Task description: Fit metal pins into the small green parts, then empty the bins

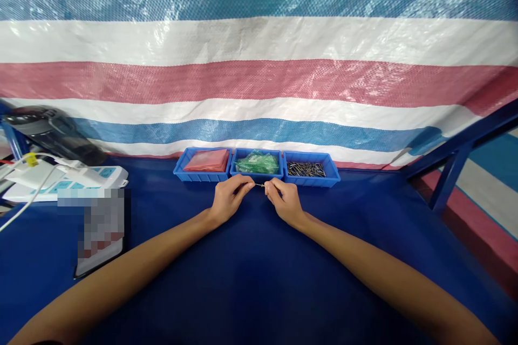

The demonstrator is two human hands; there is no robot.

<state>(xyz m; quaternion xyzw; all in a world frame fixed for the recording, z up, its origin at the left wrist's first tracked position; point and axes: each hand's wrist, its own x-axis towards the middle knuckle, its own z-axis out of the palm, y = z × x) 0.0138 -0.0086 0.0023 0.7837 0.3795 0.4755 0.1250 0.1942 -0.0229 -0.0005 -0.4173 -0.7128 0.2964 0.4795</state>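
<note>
My left hand (230, 198) and my right hand (285, 200) meet just in front of three blue bins, fingertips pinched and a short gap apart. A small thin metal piece (261, 185) like a pin or screw spans that gap, an end at each hand's fingertips. Its exact kind is too small to make out. The left bin (202, 176) holds flat red plastic bags (207, 160). In the middle bin (233, 168) lie crumpled green plastic bags (258, 163). Many small dark and brass-coloured metal pieces (306, 169) fill the right bin (311, 180).
A white power strip (117, 175) with plugs and cables lies at the left, a dark bottle (56, 132) behind it. Nearer is a phone-like device (101, 253), partly blurred. A striped sheet (259, 81) hangs behind the blue table (251, 280); a blue frame (453, 167) stands right.
</note>
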